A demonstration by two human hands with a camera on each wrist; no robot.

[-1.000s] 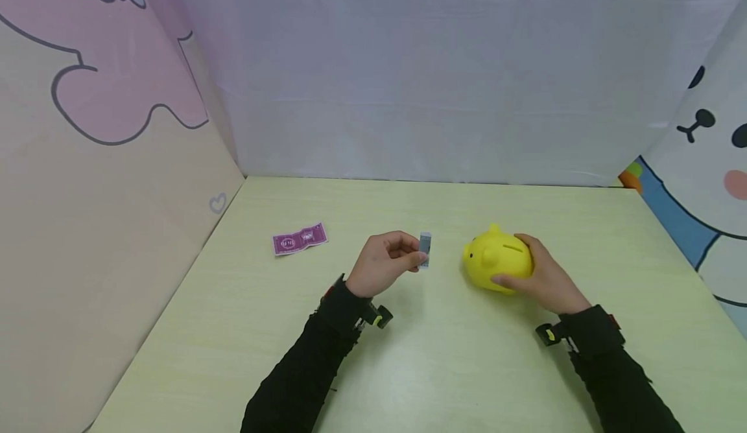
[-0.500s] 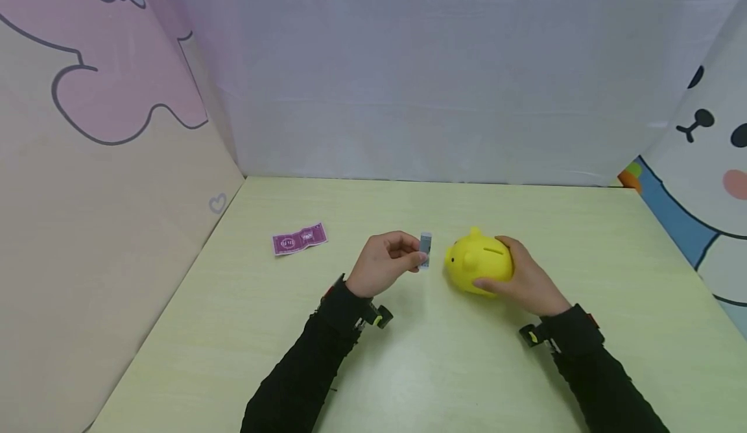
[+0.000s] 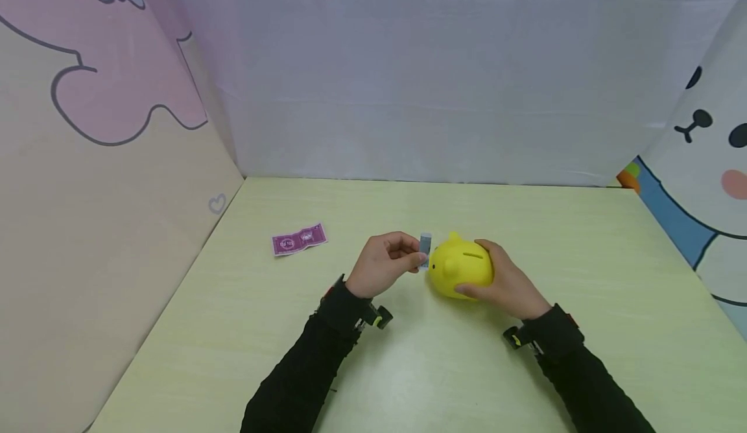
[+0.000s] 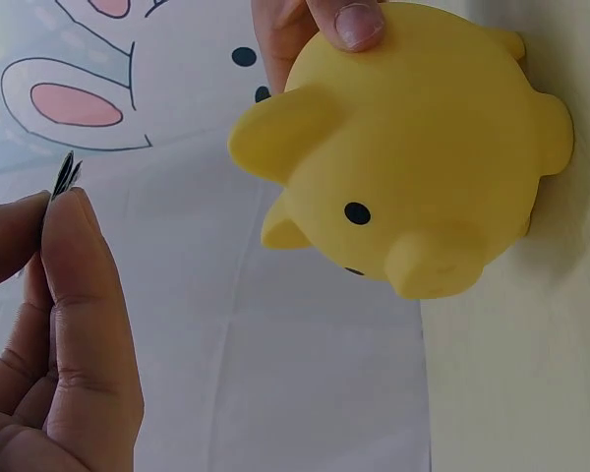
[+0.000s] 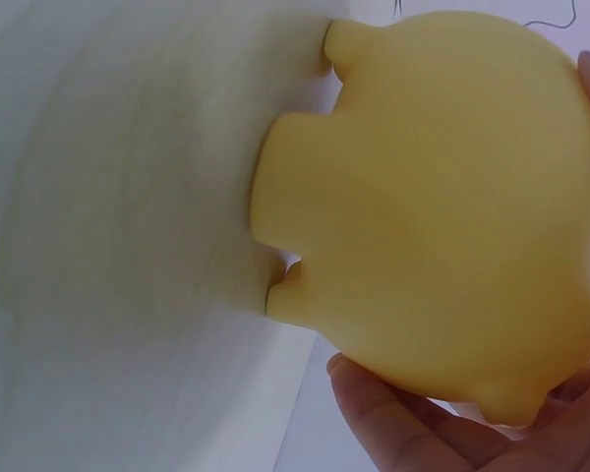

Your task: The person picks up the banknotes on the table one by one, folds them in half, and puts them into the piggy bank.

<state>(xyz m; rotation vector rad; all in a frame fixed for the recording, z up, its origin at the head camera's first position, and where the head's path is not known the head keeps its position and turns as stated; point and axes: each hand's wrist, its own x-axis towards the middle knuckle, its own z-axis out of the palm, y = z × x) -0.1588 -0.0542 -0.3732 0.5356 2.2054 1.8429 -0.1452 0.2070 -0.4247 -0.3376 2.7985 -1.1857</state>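
My left hand [image 3: 388, 263] pinches a small folded grey-blue banknote [image 3: 425, 245] between thumb and fingers, held upright above the table. The left wrist view shows the note's folded edges [image 4: 67, 175] poking out past the fingertips. A yellow piggy bank [image 3: 458, 268] stands on its feet just right of the note, snout turned left, a dark slot along its top. My right hand [image 3: 513, 284] grips its rear, thumb on the near side and fingers round the back. In the right wrist view, the piggy bank [image 5: 452, 197] fills much of the frame, with fingers [image 5: 393, 418] beneath its rump.
A purple banknote [image 3: 299, 240] lies flat on the pale table [image 3: 373, 368], left of my left hand. A white cloth wall [image 3: 432, 83] rises behind the table's back edge. Printed cartoon panels [image 3: 117, 63] border both sides.
My right hand has slid the piggy bank left across the table, close up to the folded banknote. The left hand has stayed in place with its note; the purple banknote has not moved.
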